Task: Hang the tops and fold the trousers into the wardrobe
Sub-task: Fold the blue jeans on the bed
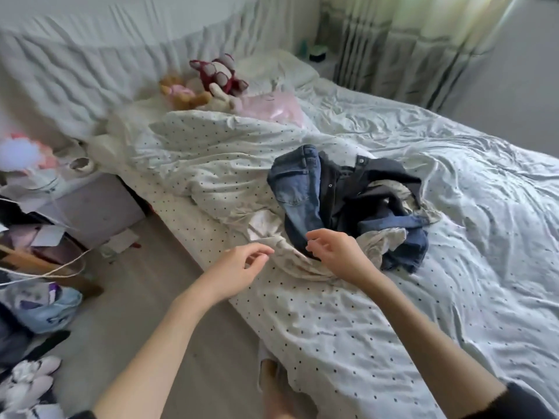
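Both of my hands reach out over the near left edge of the bed point(348, 343), and neither grips anything. My left hand point(239, 269) hovers just above the dotted sheet with its fingers loosely curled and holding nothing. My right hand point(335, 249) is over the near end of the clothes pile, fingers relaxed and slightly bent, close to the cloth; whether the fingertips touch it I cannot tell. Under that hand lies a cream patterned garment point(302, 264), crumpled and trailing toward the bed's left edge. Just beyond it the blue jeans point(298, 192) lie heaped against a dark button-up top point(363, 189), all in one tangle near the middle of the bed. Farther off, the dotted duvet point(211, 152) is bunched along the left side. At the far end, by the headboard, sit a dark red plush toy point(220, 74) and a brown teddy bear point(181, 92).
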Demonstrator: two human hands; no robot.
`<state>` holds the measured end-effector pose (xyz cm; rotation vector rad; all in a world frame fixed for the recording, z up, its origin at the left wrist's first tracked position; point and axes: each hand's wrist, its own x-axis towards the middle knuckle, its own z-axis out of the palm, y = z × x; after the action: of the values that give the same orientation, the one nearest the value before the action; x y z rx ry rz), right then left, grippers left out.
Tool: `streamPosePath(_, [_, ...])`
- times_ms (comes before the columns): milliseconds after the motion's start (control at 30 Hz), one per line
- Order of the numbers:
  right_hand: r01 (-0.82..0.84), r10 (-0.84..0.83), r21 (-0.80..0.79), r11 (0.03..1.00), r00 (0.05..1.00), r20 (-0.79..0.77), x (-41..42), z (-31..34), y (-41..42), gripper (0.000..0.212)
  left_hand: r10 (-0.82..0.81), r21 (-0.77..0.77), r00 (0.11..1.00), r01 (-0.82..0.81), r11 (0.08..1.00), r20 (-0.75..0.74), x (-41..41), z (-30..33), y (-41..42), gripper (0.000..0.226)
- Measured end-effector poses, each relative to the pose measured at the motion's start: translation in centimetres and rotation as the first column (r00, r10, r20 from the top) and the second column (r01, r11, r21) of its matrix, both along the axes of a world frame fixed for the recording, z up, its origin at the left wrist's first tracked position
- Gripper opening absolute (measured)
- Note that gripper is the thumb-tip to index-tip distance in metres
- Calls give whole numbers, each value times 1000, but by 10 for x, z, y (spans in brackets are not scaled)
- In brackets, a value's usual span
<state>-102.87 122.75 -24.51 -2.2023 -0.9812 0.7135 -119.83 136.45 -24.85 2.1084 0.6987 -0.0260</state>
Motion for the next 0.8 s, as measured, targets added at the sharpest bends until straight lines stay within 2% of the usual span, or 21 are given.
streamPosePath(233, [178, -184, -84, 980, 981, -64, 107, -44, 107, 28, -22, 4, 996, 23, 1000, -87, 107, -22, 124, 25])
streamPosePath(333, [203, -217, -185, 962, 975, -58, 158, -62, 149, 29, -44, 6, 994, 45, 999, -103, 158, -34, 169, 24])
streamPosePath(433, [197, -221, -304, 932, 974, -47, 201, -84, 191, 37, -77, -35, 984, 73, 997, -163, 192, -53, 203, 25])
streamPosePath(500, [195, -212, -326, 925, 977, -20, 216, -92, 209, 41, -107, -38, 976, 101, 994, -192, 197, -62, 212, 26])
streamPosePath(600, [277, -293, -342, 898, 956, 6, 248, -117, 252, 53, -160, -55, 957, 151, 987, -243, 214, -90, 245, 26])
streamPosePath(667, [350, -352, -407, 844, 933, 74, 260, -135, 273, 60, -178, -77, 951, 164, 983, -254, 220, -102, 261, 25])
streamPosePath(733, [430, -433, -459, 777, 895, 107, 263, -149, 282, 56, -202, -97, 946, 183, 978, -253, 225, -110, 274, 25])
streamPosePath(800, [508, -539, -466, 724, 839, 77, 262, -160, 287, 36, -224, -93, 942, 207, 974, -251, 236, -116, 294, 28])
